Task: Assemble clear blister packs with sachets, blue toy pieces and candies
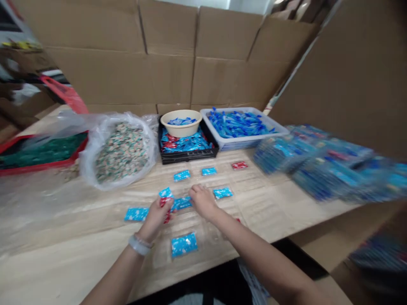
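My left hand (155,216) is closed around a few small packets, with a blue one (165,193) and a red one (167,217) showing past the fingers. Between my hands a blue packet (182,203) lies flat, and the bent fingers of my right hand (201,201) are closed at its right end. Clear plastic trays lie under and around my hands, hard to make out against the table. On them are a front blue packet (184,245), a left one (136,214), a right one (223,193), and a red packet (239,165) farther back.
At the back stand a black crate (190,156) of packets with a cream bowl (181,128) on it, and a white bin (244,137) of blue pieces. Left are a plastic bag (119,152) of small pieces and a red tray (41,165). Filled clear packs (327,173) are stacked right.
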{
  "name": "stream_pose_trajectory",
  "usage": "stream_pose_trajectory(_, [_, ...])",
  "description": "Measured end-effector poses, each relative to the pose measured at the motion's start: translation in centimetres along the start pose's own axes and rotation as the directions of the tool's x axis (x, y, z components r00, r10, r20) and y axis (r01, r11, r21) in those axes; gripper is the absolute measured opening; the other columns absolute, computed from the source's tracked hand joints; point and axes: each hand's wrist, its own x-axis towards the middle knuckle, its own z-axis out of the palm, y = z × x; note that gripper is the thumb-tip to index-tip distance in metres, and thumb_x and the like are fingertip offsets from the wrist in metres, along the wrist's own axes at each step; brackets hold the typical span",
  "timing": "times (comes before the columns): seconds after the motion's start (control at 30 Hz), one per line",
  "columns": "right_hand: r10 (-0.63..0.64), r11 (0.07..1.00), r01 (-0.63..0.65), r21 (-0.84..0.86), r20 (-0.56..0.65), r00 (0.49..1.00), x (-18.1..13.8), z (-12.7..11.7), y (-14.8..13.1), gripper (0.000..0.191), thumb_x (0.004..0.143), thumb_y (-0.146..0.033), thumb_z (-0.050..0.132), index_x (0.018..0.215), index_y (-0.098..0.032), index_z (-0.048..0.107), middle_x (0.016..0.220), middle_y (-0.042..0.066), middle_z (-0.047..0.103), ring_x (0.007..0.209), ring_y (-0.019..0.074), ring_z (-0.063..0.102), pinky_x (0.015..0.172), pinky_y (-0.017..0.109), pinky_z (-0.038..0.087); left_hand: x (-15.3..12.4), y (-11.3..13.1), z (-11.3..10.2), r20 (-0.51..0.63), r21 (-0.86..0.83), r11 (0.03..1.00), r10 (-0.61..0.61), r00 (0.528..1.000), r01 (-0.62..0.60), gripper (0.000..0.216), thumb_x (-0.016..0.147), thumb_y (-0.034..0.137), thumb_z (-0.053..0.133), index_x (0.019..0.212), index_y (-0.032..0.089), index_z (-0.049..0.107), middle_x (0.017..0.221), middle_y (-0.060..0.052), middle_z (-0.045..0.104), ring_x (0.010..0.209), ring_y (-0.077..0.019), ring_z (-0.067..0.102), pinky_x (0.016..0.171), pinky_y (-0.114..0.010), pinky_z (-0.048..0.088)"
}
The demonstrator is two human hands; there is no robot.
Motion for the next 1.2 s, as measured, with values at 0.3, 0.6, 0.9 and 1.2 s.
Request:
stream_pose_trajectory(0.3, [0.604, 0.555, -0.25, 0.794, -0.178, 0.776, -9.8, -8.3, 16.4, 0.023, 0.069, -0.028, 0.051, 0.086, -0.018, 0.062, 0.069, -0.001, 0.058, 0.058, 0.0114, 0.048, 0.056, 0.025, 0.039, -0.6, 2.6, 3.7, 0.296, 0.098, 0.995, -0.059, 0.953, 0.031, 0.025, 0.065, 0.036, 0.063, 0.066, 0.017, 0.046, 0.053, 0.007, 0.047, 0.048, -0.0076, 0.044, 0.047, -0.018, 0.036])
stream_pose_trajectory(0.6, [0.56, 0.574, -0.28, 0.769, -0.119, 0.82, -9.2, -9.4, 18.0, 0.022, 0.057, -0.023, 0.067, 0.077, -0.016, 0.063, 0.069, 0.001, 0.058, 0.067, 0.014, 0.053, 0.062, 0.026, 0.041, -2.1, 4.0, 15.3, 0.465, 0.07, 0.996, 0.014, 0.885, -0.053, 0.027, 0.055, 0.027, 0.07, 0.07, 0.014, 0.052, 0.059, 0.004, 0.051, 0.052, -0.0085, 0.045, 0.048, -0.021, 0.038])
stream_pose_trajectory(0.9, [0.626, 0.059, -0.203, 0.977, 0.123, 0.77, -17.9, -8.8, 16.5, 0.03, 0.058, -0.038, 0.069, 0.073, -0.016, 0.054, 0.057, -0.003, 0.056, 0.047, 0.0097, 0.051, 0.047, 0.023, 0.041, -3.1, 3.6, 17.3, 0.592, -0.158, 0.939, -0.158, 0.79, 0.306, 0.018, 0.064, 0.026, 0.064, 0.073, 0.013, 0.054, 0.07, -0.003, 0.06, 0.063, -0.013, 0.058, 0.06, -0.024, 0.045])
stream_pose_trajectory(1.2, [0.811, 0.224, -0.305, 0.926, -0.003, 0.586, -22.2, -7.7, 19.3, 0.032, 0.057, -0.045, 0.065, 0.055, -0.017, 0.051, 0.042, -0.004, 0.046, 0.041, 0.0095, 0.039, 0.044, 0.025, 0.032, -4.4, 1.8, 17.9, 0.628, -0.034, 0.975, -0.149, 0.764, 0.219, 0.031, 0.07, 0.041, 0.058, 0.084, 0.015, 0.052, 0.069, -0.003, 0.06, 0.051, -0.0101, 0.055, 0.045, -0.02, 0.037])
